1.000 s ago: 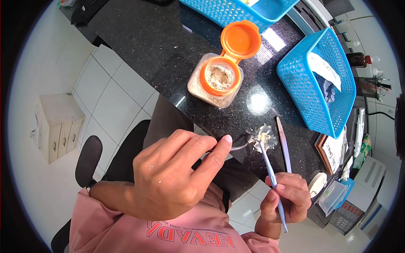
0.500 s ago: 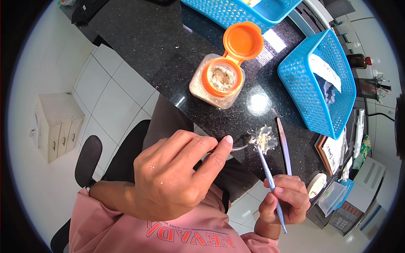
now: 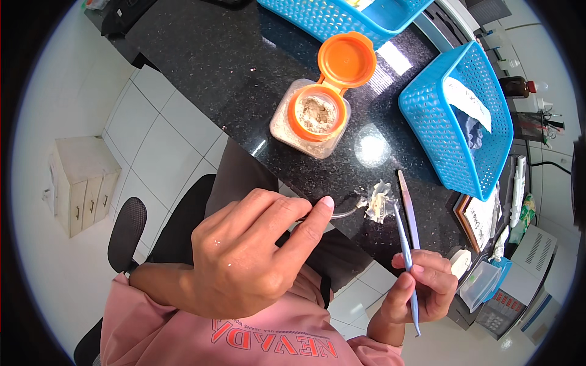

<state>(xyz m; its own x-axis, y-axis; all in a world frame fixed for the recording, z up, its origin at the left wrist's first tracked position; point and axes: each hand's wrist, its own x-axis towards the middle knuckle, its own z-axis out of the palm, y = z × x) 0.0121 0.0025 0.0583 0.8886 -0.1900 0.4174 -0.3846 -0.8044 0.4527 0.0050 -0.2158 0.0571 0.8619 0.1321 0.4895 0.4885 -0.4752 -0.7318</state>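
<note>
My left hand (image 3: 259, 247) is closed on a thin curved metal tool (image 3: 343, 213), mostly hidden by my fingers, its end touching or close to cream-coloured paste on a crumpled clear film (image 3: 379, 201) near the counter's edge. My right hand (image 3: 425, 287) grips a light blue plastic tool (image 3: 404, 238), its upper tip at the film's right side. A metal-and-lilac tweezer-like tool (image 3: 408, 207) lies alongside. Beyond stands a square clear jar (image 3: 284, 122) of pale powder, with its orange lid (image 3: 346, 58) flipped open.
On the black speckled counter (image 3: 201, 73) are a blue perforated basket (image 3: 421, 122) with contents at right and another (image 3: 299, 15) at the back. Boards and papers (image 3: 479, 216), a white round item (image 3: 461, 262) and a grey appliance (image 3: 531, 250) are at right. A white cabinet (image 3: 79, 183) stands left.
My right hand and the blue tool have shifted right, moving its tip from the film's left part to its right side. My left hand has barely moved.
</note>
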